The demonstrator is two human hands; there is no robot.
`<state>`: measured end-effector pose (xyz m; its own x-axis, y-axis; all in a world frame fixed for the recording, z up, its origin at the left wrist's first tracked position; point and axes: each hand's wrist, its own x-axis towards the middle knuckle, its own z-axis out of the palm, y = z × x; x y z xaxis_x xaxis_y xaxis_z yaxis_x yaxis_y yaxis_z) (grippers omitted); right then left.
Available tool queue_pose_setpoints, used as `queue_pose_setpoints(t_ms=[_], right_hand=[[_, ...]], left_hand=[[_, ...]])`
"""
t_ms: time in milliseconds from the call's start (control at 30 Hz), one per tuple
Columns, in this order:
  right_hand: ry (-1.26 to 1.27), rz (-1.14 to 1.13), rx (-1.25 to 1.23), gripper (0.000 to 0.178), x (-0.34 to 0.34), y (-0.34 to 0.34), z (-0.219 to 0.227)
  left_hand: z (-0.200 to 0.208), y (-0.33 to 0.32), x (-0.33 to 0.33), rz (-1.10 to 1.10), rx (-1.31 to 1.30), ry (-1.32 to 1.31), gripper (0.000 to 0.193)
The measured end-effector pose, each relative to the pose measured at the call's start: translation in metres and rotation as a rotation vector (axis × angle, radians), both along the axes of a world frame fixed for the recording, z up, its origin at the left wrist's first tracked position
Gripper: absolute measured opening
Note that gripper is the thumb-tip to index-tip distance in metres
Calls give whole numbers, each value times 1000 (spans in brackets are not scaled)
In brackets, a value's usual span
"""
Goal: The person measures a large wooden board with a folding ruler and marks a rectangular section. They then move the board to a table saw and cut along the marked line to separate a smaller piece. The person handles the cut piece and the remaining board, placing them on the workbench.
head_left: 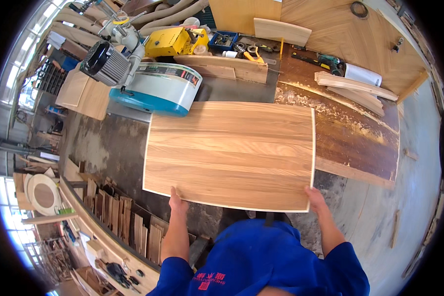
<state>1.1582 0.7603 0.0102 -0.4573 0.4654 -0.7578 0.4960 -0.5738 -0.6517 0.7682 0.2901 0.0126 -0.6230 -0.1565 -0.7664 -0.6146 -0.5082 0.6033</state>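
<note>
A wide wooden panel (232, 153) with brown grain and pale edges lies level in front of me. My left hand (177, 201) is closed on its near edge, left of the middle, with the thumb on top. My right hand (316, 198) grips the near right corner. The fingers of both hands are mostly hidden beneath the panel. At its far left, the panel's edge meets the teal and white housing (155, 89) of a machine. Whether the two touch, I cannot tell. A grey and black motor (106, 63) sits on the machine's left.
A scuffed brown bench (350, 135) stands at right, carrying curved wood strips (355, 86) and a cordless drill (330, 61). Behind the panel are a yellow metal box (167, 42), a blue tray (223, 40) and boards (222, 66). Upright offcuts (113, 209) fill the lower left.
</note>
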Motion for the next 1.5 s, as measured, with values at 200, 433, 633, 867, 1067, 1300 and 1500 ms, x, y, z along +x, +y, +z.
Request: queue_pose_setpoints(t_ms=[200,433,633,867,1067,1300,1500], right_hand=[[-101,-254,87,44,119,65,-26],[-261,-389,193,55,184,111,-35],[-232,-403,250,57,160,133,-32],[-277,-340,317,54,132,152,-32],[-416,-333,366,62,165,166,-35],[-528,-306,478,80,206,179,-66],[-607,-307,373,91,164,160,-9]], left_hand=[[-56,40,86,-143,-55,-75,43],[-13,162,105,-241,-42,0,42],[-2,207,68,-262,-87,-58,44],[2,217,57,-229,-91,-60,45],[14,232,81,-346,-31,-167,45],[3,229,89,-383,41,-191,40],[28,212,96,-690,-174,-416,44]])
